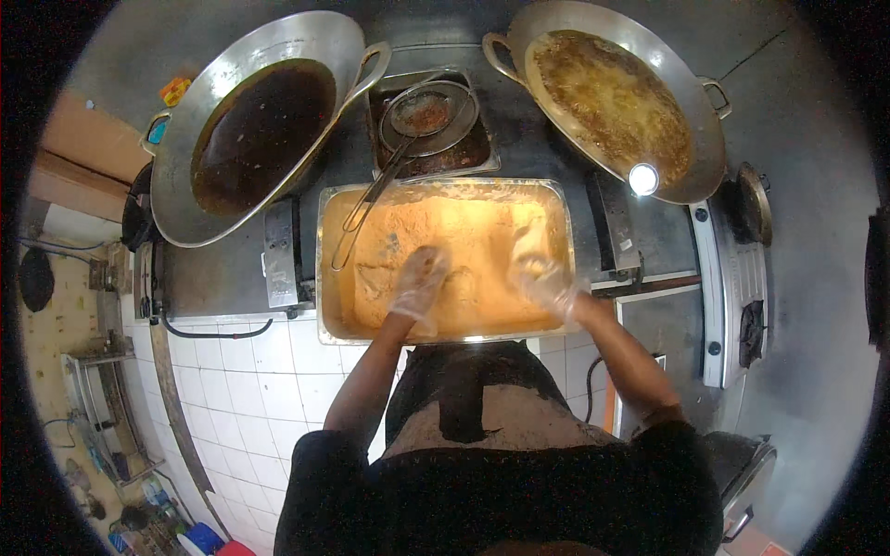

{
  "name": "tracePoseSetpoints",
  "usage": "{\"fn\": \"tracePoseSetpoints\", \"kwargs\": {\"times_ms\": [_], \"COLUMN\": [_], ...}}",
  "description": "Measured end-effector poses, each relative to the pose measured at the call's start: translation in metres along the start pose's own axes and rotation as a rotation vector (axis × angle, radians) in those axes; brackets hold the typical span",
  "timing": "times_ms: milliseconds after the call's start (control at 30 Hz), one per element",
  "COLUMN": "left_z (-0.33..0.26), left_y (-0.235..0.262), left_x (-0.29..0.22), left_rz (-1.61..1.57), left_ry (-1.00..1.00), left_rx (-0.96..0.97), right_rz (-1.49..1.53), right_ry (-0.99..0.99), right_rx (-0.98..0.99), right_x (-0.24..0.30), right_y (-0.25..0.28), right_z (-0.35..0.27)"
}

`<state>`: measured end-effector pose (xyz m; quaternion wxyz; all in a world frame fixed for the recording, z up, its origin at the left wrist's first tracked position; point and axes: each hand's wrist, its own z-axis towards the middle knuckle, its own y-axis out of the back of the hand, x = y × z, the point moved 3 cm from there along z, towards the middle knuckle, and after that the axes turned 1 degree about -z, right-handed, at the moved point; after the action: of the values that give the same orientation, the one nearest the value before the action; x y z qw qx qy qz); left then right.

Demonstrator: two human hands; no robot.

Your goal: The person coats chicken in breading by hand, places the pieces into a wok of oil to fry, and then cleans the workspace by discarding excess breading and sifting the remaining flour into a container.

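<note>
A rectangular metal tray [324, 306] of orange-tan powder like seasoned flour [477, 222] lies in front of me. Both of my hands wear clear plastic gloves dusted with the powder. My left hand [423, 280] reaches into the tray left of its middle, fingers down at the powder and partly hidden. Toward the tray's right side is my right hand [545, 280], its fingers smeared by motion. A pale yellowish patch shows at those fingers; I cannot make out whether it is a held piece. Coated lumps [375, 280] lie in the powder beside my left hand.
Beyond the tray, wire strainers [428, 116] rest over a smaller pan [487, 167], one handle crossing the tray's left corner. A wok of dark oil [264, 139] stands far left, a wok of bubbling oil [612, 102] far right. A burner unit [732, 296] is at right.
</note>
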<state>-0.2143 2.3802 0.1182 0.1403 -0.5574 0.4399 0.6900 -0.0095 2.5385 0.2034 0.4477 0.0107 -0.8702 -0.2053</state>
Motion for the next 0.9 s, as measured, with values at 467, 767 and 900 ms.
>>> {"fn": "tracePoseSetpoints", "kwargs": {"times_ms": [467,767,900], "left_z": [-0.042,-0.049,-0.049], "left_y": [0.039,0.038,0.047], "left_x": [0.010,0.038,0.009], "left_rz": [-0.208,-0.381,-0.566], "left_ry": [0.174,0.227,0.252], "left_rx": [-0.166,-0.220,-0.245], "right_rz": [-0.757,-0.197,-0.299], "right_ry": [-0.049,-0.324,-0.285], "right_rx": [0.593,0.460,0.168], "right_x": [0.002,0.114,0.222], "right_y": [0.003,0.149,0.230], "right_z": [-0.017,-0.092,-0.112]}}
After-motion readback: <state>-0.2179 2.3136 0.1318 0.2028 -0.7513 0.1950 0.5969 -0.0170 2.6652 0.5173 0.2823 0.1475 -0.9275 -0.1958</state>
